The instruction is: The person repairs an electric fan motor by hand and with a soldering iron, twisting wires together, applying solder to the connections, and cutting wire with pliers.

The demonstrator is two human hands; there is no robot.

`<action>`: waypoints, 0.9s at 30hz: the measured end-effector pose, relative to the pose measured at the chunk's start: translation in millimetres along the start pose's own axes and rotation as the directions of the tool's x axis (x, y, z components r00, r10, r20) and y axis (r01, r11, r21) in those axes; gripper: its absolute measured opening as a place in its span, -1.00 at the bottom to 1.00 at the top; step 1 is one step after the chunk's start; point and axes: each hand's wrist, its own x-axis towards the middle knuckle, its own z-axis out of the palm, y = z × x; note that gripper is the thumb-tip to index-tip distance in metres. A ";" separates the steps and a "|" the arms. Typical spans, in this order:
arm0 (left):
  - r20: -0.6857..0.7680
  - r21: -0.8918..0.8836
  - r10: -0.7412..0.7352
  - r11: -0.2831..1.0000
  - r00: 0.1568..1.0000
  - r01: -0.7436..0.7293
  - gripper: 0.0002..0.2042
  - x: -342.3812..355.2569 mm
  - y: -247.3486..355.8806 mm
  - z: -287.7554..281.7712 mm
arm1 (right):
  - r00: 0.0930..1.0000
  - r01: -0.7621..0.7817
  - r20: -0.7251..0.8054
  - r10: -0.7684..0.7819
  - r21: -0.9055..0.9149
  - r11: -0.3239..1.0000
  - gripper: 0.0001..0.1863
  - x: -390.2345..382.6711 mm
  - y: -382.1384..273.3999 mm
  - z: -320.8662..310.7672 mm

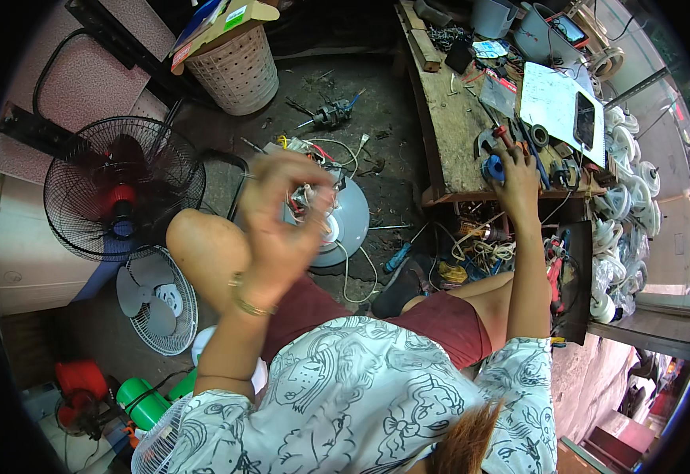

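My left hand (285, 221) is raised over the floor in front of me, its curved fingers smeared by motion. Whether it holds anything is not clear. Below and behind it lies a round grey fan base (353, 215) with exposed wiring and a white cord. At the workbench edge, my right hand (515, 170) reaches down among tools with its fingers spread. A blue roll (492, 167) sits by its thumb, and a red-handled screwdriver (502, 133) lies at its fingertips. Beside them is a black tape roll (539, 135).
A wooden workbench (443, 118) carries a white board (550, 99) with a phone on it. On the left stand a black fan (124, 188) and a white fan (154, 300). A woven basket (236, 73) and a small motor (330, 115) are farther off. Bagged white parts hang right.
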 end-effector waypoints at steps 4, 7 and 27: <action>0.408 -0.421 -0.273 0.791 0.871 0.444 -0.84 -41.8 30.2 82.5 | 0.984 0.172 0.055 -0.168 -0.090 0.981 -0.36 3.1 7.3 15.6; 0.476 -0.466 -0.297 0.713 0.828 0.524 -0.82 -62.5 37.3 135.9 | 0.973 0.228 -0.036 -0.230 -0.052 0.972 -0.30 2.6 13.1 24.7; 0.580 -0.737 -0.496 0.020 0.647 0.676 -0.75 -68.3 24.9 98.0 | 0.981 0.189 -0.151 -0.118 0.859 0.476 -0.74 -94.4 -149.3 -73.0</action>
